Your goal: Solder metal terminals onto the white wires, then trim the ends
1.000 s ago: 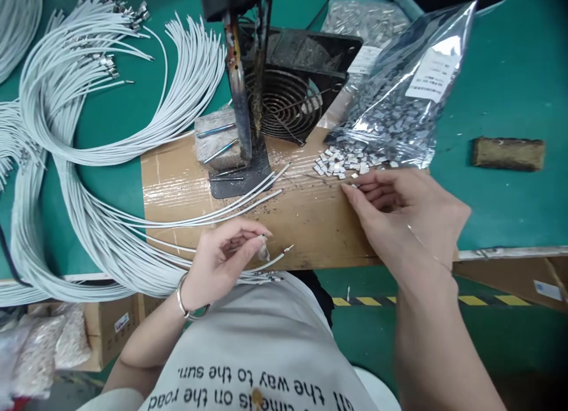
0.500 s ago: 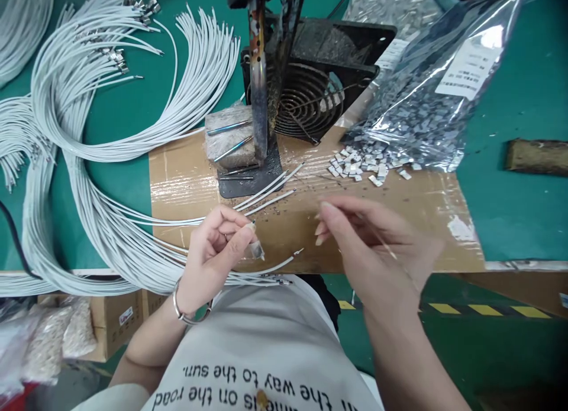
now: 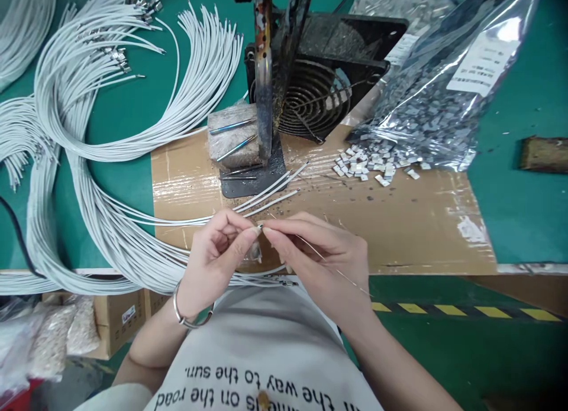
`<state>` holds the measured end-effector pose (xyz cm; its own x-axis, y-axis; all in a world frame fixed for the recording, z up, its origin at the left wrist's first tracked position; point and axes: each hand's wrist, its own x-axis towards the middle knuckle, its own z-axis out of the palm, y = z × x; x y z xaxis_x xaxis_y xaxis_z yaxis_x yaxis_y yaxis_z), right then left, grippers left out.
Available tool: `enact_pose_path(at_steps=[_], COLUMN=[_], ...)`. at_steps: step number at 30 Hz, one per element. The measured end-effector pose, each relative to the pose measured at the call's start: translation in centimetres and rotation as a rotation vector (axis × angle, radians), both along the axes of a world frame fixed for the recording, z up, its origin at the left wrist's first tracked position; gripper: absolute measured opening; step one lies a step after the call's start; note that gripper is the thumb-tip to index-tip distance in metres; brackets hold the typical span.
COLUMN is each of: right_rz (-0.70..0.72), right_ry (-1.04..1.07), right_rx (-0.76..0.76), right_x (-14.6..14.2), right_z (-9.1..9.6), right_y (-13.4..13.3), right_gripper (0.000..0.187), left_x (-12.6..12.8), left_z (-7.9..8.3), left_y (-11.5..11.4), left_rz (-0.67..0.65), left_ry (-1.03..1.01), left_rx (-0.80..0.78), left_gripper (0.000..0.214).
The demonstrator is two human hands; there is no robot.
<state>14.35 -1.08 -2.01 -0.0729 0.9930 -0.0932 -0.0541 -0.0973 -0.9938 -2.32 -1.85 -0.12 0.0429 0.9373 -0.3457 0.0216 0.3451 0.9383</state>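
My left hand is closed in a pinch, thumb against forefinger. A small silvery piece shows just below its fingertips; its kind is unclear. My right hand is also closed, its fingertips meeting the left ones over a tiny dark-tipped bit. A thin strand of solder wire runs through the right hand and trails over its back. White cables pass beneath and beside my left hand. Above the hands stands an upright soldering iron, its metal sleeve stained and perforated.
Behind the iron leans a black fan. Small white-and-grey chips lie spilled from a clear bag at the right. A wrapped block carries metal rods. Cardboard covers the green table. A brown bar lies far right.
My right hand has moved left from over the cardboard and now meets my left hand's fingertips. The left hand has stayed almost in place, still pinching.
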Motion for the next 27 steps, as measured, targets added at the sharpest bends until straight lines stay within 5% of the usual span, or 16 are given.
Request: enact_pose_path(at_steps=[13,22,27], right_rz=[0.007,0.045,0.076], right_ry=[0.02,0.258,0.092], right_rx=[0.036,-0.233,-0.15], right_x=[0.5,0.9,1.0], right_z=[0.0,0.0,0.5], right_y=[-0.2,0.3,0.3], right_gripper=[0.024,0.007,0.013], left_x=[0.7,0.1,-0.4], left_z=[0.3,0.4,1.1], left_y=[0.0,-0.1,0.1], left_rz=[0.032,-0.043,-0.134], left_ry=[0.031,0.116,0.144], left_rx=[0.038,0.141,0.151], left_gripper=[0.009,0.013,0.013])
